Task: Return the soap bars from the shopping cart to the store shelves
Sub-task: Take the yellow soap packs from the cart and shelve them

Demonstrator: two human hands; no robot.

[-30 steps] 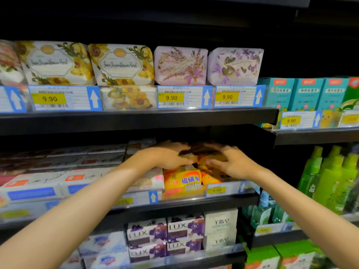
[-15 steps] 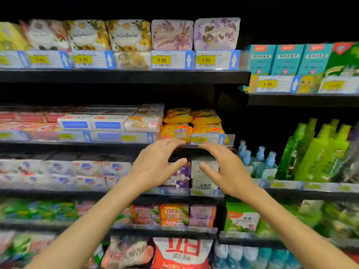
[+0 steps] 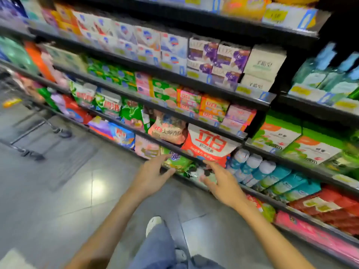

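My left hand (image 3: 151, 174) and my right hand (image 3: 223, 183) hang in front of the lower shelves, fingers spread and relaxed, holding nothing. The yellow soap bars (image 3: 246, 5) lie on a high shelf at the top edge of the blurred view, behind a price strip. Boxed soap bars (image 3: 217, 55), white and purple, fill the shelf below them. The shopping cart (image 3: 21, 115) shows at the far left, its wire basket and wheels on the grey floor. A small yellow pack (image 3: 11, 102) lies inside it.
Black store shelves (image 3: 194, 82) run diagonally across the view, packed with soap boxes, detergent bags (image 3: 209, 146) and bottles (image 3: 260, 171). Grey tiled floor (image 3: 68, 191) spreads at lower left. My legs and a white shoe (image 3: 153, 224) show at the bottom.
Both hands have let go of the yellow soap bars on the shelf and pulled back down, open. The view has swung down and left toward the floor and cart.
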